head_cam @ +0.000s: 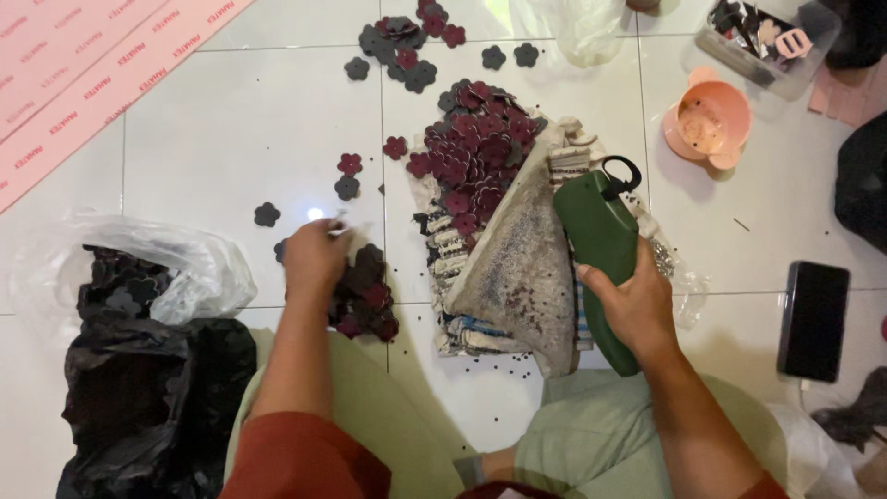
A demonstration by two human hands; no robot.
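Small pile of flower-shaped cutouts (368, 296), dark red and charcoal, flat and matte like felt or thin leather, lying on the white tiled floor (231, 129) at centre left of the frame. Directly over its upper left edge, the left hand (312, 257), knuckles up, fingers (334, 228) curled down and pinched narrow on something pale and small at their tips; hard to tell whether a cutout is caught there. Pile touching that hand and spreading to its right and below, so far nearer the left hand than the right.

Right of centre, the right hand (633, 310) wrapped tight round a green plastic hand tool (601, 259), smooth and bottle-shaped, black loop at its top, long axis running from lower right up toward the upper left. Tool head resting against a worn, speckled grey pad (517, 268) lying aslant on a stack of frayed folded cloth (453, 263). Heaped on the upper end of that stack, a larger mound of red cutouts (476, 152).

Further out: loose single flowers scattered at upper centre (402, 46); a clear plastic bag with dark cutouts (139, 277) and a black bag (148, 397) at lower left; pink sheet (83, 83) at upper left; peach plastic bowl (710, 120) and a clear box of oddments (767, 42) at upper right; a dark phone (813, 319) at the right edge.
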